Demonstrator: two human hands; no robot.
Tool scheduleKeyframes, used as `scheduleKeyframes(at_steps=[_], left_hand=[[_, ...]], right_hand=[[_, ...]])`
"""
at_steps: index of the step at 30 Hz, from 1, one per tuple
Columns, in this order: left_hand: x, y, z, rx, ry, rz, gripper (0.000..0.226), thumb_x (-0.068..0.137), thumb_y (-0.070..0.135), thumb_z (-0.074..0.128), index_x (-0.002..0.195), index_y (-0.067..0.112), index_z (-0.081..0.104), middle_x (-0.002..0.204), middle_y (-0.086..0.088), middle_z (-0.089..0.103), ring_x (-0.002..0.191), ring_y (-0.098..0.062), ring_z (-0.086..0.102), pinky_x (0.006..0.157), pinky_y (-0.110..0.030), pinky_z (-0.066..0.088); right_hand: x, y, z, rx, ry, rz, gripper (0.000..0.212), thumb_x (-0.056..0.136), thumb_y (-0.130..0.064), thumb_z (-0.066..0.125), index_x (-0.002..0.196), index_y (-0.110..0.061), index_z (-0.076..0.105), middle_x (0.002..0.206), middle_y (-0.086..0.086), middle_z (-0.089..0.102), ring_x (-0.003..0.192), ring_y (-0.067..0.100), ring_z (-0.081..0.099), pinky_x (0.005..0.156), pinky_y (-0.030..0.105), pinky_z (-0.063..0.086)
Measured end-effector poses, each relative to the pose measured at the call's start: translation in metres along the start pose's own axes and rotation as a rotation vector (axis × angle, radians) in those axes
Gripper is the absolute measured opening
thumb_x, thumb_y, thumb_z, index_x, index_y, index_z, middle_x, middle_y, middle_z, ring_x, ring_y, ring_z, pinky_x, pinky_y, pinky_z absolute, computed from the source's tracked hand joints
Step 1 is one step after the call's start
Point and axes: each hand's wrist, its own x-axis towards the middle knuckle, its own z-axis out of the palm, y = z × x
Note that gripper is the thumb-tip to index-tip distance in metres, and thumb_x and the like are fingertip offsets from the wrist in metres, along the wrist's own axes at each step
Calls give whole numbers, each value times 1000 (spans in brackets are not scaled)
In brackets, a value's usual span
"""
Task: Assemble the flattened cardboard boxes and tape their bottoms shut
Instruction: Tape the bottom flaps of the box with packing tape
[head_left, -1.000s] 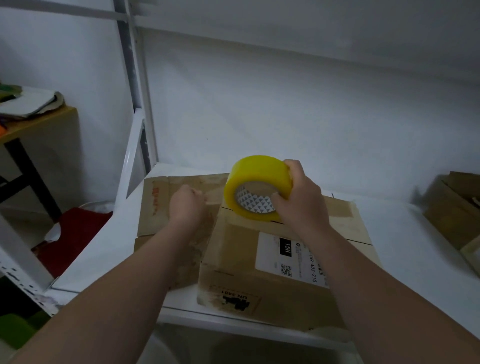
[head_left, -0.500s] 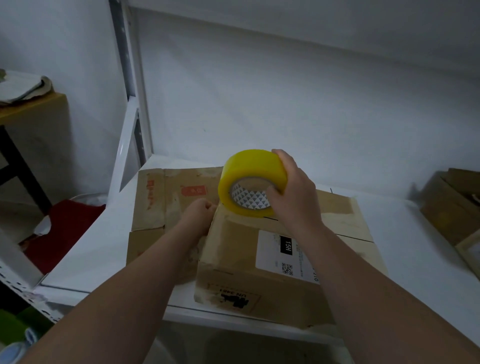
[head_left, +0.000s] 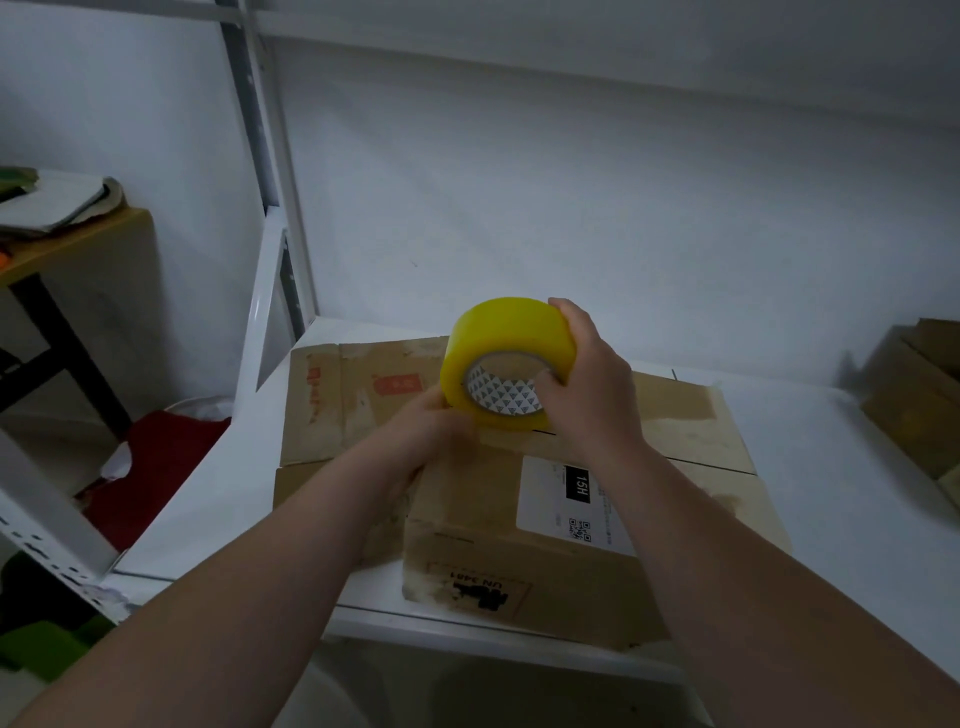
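On top of the assembled box, our right hand (head_left: 587, 384) grips the yellow tape roll (head_left: 506, 338), thumb hooked into the patterned core and fingers wrapped over the far side. That hold likely lets the roll turn and pay out while we steer it. The roll stands on edge, its lower rim touching the box's top face at the left end of the flap seam, which looks like the place to start a strip.

Our left hand (head_left: 436, 426) sits just beside the roll's lower left rim, at the box's upper left edge, fingers curled. We cannot tell whether they pinch the tape's loose end or only press against the cardboard. Either way it seems placed to anchor the start of the strip and steady the box.

The box (head_left: 519, 587) stands upright at the near edge of the white worktop (head_left: 831, 467), closed flaps facing up, so the seam is easy to reach; a white shipping label (head_left: 566, 509) lies on the near flap. No fresh tape shows along the seam, so the sealing seems barely begun.

A flattened box (head_left: 358, 400) lies just left of it, partly under our left forearm, probably waiting its turn. More cardboard (head_left: 919, 400) rests at the far right, well apart.
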Motion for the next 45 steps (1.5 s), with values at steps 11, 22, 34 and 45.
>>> scheduleKeyframes(at_steps=[11, 22, 34, 45], left_hand=[[30, -6, -11, 494, -34, 169, 78, 57, 44, 88, 127, 28, 56, 124, 7, 61, 114, -13, 57, 97, -36, 49], [38, -3, -13, 936, 116, 12, 112, 51, 77, 70, 146, 41, 22, 157, -8, 11, 142, -42, 12, 113, -58, 20], [38, 41, 43, 1455, -113, 209, 91, 63, 68, 71, 139, 35, 36, 134, 10, 47, 142, -22, 21, 110, -66, 6], [40, 47, 67, 1492, -106, 158, 69, 66, 63, 73, 116, 27, 44, 120, 11, 53, 123, -21, 46, 109, -63, 7]], right_hand=[[-10, 7, 3, 171, -69, 155, 59, 88, -16, 61, 139, -27, 33, 102, -3, 52, 87, 19, 53, 70, 31, 44], [-6, 51, -98, -312, 3, 75, 52, 79, -13, 61, 128, -26, 46, 107, 1, 57, 96, 25, 54, 68, 32, 39], [-22, 79, -84, 131, 42, 304, 48, 83, -6, 63, 124, -23, 46, 98, 2, 57, 88, 22, 54, 68, 29, 43], [-16, 107, -163, -467, 46, 128, 51, 79, -12, 59, 127, -27, 51, 117, 10, 50, 97, 36, 55, 73, 38, 46]])
